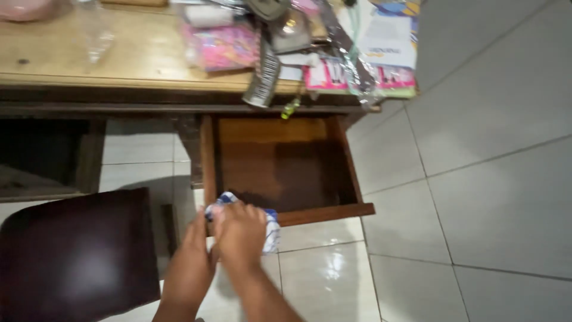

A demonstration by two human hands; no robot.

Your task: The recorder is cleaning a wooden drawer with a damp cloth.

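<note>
Got a blue-and-white cloth [271, 229] bunched at the front left corner of the open wooden drawer [280, 161]. My right hand [239, 234] is clamped over it, my left hand [192, 253] pressed flat alongside. Cluttered table [119, 53] above, dark chair [77, 256] to my left.

Both forearms enter from the lower edge, angled upward and converging. Right hand [239, 229] lies palm down, fingers curled in a closed grip, knuckles uppermost. Left hand [193, 253] sits just beside it, touching its thumb side, fingers extended forward, edge-on.
</note>
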